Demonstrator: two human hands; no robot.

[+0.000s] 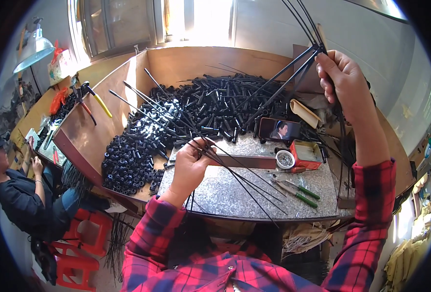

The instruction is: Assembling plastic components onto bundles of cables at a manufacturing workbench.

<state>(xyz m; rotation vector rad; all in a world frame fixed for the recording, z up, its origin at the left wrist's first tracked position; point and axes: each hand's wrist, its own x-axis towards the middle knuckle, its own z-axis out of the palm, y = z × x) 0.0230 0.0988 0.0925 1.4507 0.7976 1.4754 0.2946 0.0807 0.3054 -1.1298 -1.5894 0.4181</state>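
Above the grey speckled work slab (215, 192), my left hand (191, 163) is closed around several thin black rods (249, 179). They fan out past the fingers, up to the left and down to the right. My right hand (344, 80), raised at the upper right, pinches a bundle of thin black rods (300, 61) where they meet at a dark joint. Some of these rods point up, others slope down to the left, and more hang below the hand. Beyond both hands lies a large heap of black tubular parts (210, 104), with short round black pieces (128, 168) at its left.
On the slab lie green-handled pliers (300, 192), a round tub of small bits (285, 159) and a red box (307, 154). A phone (279, 130) stands behind. Pliers with a yellow handle (102, 104) hang on the wooden side panel. A co-worker (23, 190) sits left, near red stools (86, 233).
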